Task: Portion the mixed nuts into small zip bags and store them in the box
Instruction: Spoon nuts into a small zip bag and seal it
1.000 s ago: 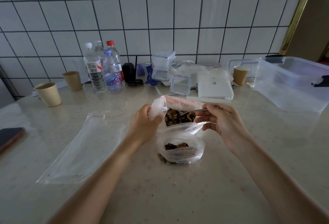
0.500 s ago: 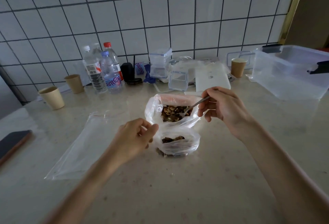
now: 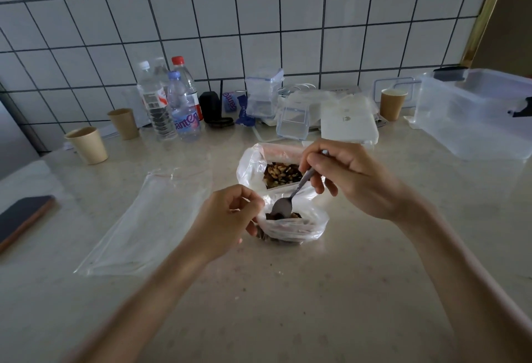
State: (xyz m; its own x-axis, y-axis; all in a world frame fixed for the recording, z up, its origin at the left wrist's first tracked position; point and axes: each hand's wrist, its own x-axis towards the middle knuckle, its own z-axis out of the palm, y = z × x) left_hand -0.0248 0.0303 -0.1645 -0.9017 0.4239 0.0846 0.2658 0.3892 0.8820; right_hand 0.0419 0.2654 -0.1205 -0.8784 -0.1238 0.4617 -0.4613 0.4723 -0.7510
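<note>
At frame centre, the right hand [image 3: 349, 179] is pinching a slim metal spoon [image 3: 290, 199], its handle slanting from upper right to lower left, bowl dipping into the small clear zip bag [image 3: 292, 225]. The left hand [image 3: 230, 218] is gripping that bag's left rim. The larger clear bag of mixed nuts [image 3: 280, 174] is sitting directly above; the clear plastic storage box [image 3: 475, 115] is standing at upper right.

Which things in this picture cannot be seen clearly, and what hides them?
- Head view: the spoon bowl faces down into the small zip bag, so any load is hidden.
- The nuts there show only partly behind crumpled plastic.
- The left hand covers the bag's left rim; its fingers curl there, so the pinch itself is unseen.
- The storage box is cut off by the right edge.
- The phone is cut off by the left edge.
</note>
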